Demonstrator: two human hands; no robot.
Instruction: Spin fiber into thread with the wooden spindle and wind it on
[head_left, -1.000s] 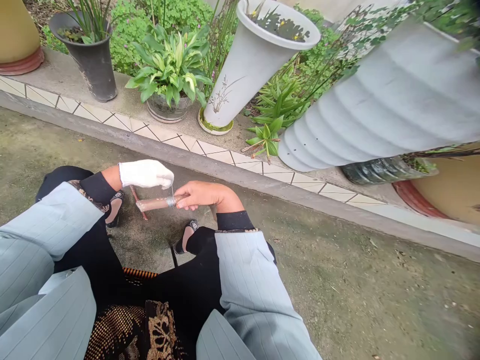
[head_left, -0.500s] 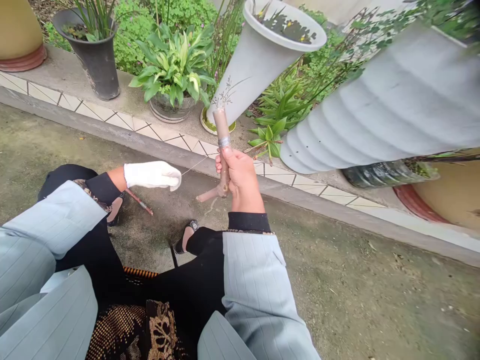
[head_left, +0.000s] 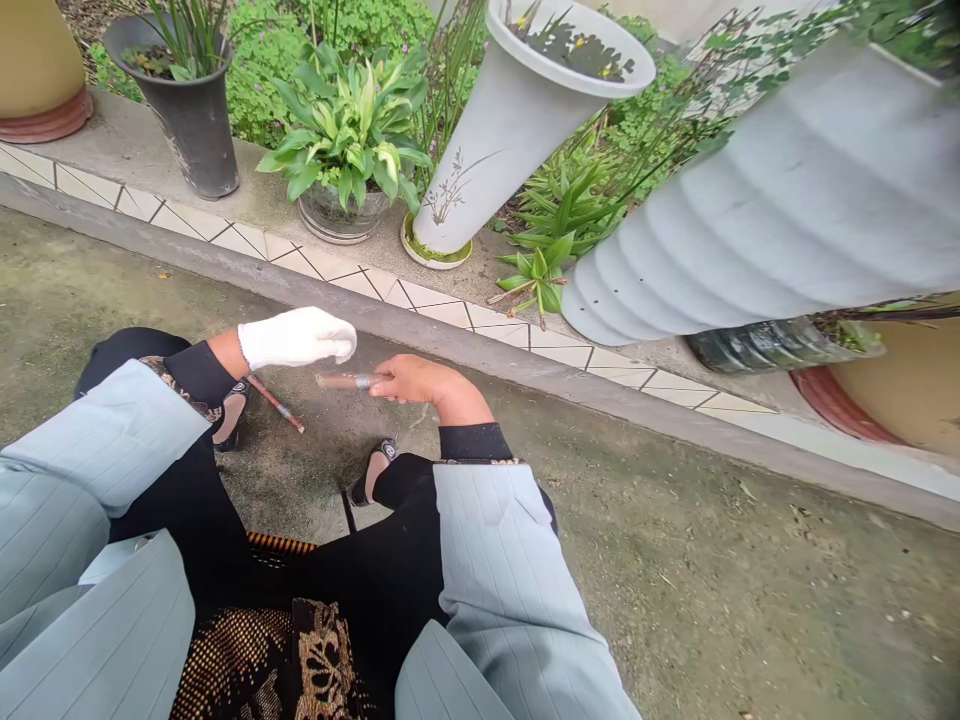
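Observation:
My bare right hand [head_left: 420, 381] grips a short brown stick [head_left: 339, 381] and holds it level, its free end pointing left; shiny wire is wound around it close to my fingers. My left hand [head_left: 298, 338], in a white glove, hovers just above and left of the stick's tip with its fingers pinched together; the thin wire it held earlier is too fine to make out now. A thin reddish twig [head_left: 276, 404] lies on the concrete below my left wrist.
A tiled kerb [head_left: 420, 300] runs across ahead of me. On it stand a dark pot [head_left: 189, 110], a leafy plant in a low pot [head_left: 341, 205], a tall white vase [head_left: 510, 120] and a large ribbed white planter [head_left: 757, 200]. My sandalled feet rest on the concrete.
My right hand raised the stick upright with the wire stretched to my left hand, then swung it back down to level. My gloved left hand stayed almost in place.

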